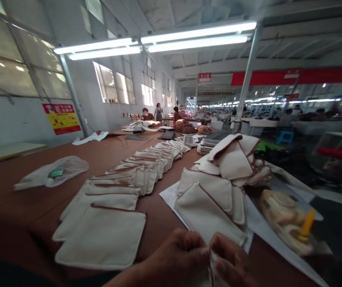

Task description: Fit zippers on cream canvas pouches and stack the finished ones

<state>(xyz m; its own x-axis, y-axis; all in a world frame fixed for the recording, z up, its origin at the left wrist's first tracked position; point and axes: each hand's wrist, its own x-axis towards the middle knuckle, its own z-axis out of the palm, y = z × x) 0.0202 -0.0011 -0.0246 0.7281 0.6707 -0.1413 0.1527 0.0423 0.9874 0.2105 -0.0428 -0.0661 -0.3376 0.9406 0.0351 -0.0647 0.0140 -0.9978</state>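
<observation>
Clock centred on the view. L hand (183, 255) and R hand (230, 259) meet at about 5:30, fingers curled, thumbs pressed in. Both pinch a pale piece (213, 268) between their tips; most of it's hidden by the fingers or cut off by the bottom edge, so can't tell its full shape.

Risks, my guess: w/ only fingertips on it, the piece could slip or twist if one thumb eases off. Pulling the hands apart too hard might strain its edge.

The brown-edged pad (207, 211) lies slantwise just beyond the hands, approx 12 o'clock of them — a knuckle could nudge it, and maybe the white paper (169, 195) under it. The loose heap (233, 159) at 3–4 looks uneven; a bump might slide its top pads down. The overlapping row (105, 235), from 7 up toward 12, could fan out of line if the L forearm swings wide across the brown table (159, 219). Yellow object (307, 225) at 4 stands upright-ish — a R elbow or sleeve might catch it.
</observation>
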